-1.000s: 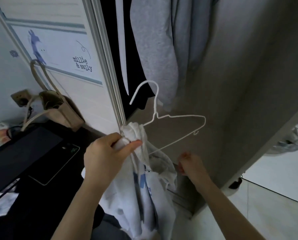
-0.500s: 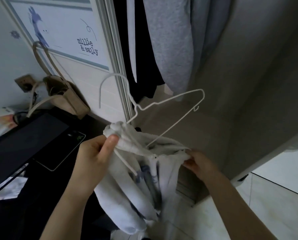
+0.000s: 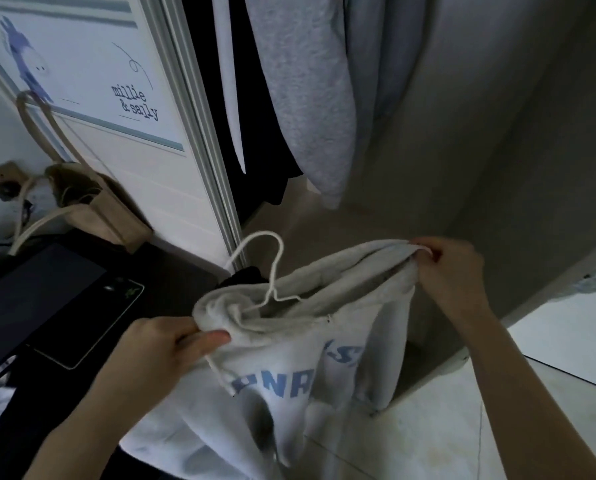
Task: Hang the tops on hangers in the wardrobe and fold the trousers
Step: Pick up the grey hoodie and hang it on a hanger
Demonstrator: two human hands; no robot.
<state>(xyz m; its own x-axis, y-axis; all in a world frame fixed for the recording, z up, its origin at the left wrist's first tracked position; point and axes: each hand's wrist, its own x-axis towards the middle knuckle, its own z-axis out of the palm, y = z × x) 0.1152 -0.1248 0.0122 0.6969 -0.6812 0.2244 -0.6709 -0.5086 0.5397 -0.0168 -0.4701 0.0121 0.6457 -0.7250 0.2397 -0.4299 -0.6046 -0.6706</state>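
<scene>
Open wardrobe holding grey tops, both hands' fingers, left hand, right hand, gripping hoodie over hanger

open wardrobe floor under hanging clothes

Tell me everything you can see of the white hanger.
The hanger is thin white wire. Only its curved hook and twisted neck show, rising tilted out of the neck opening of the pale grey sweatshirt; its shoulders are hidden inside the cloth. It hangs on no rail. The left hand grips the bunched fabric just beside the neck, and the right hand pinches the sweatshirt's far shoulder.
</scene>
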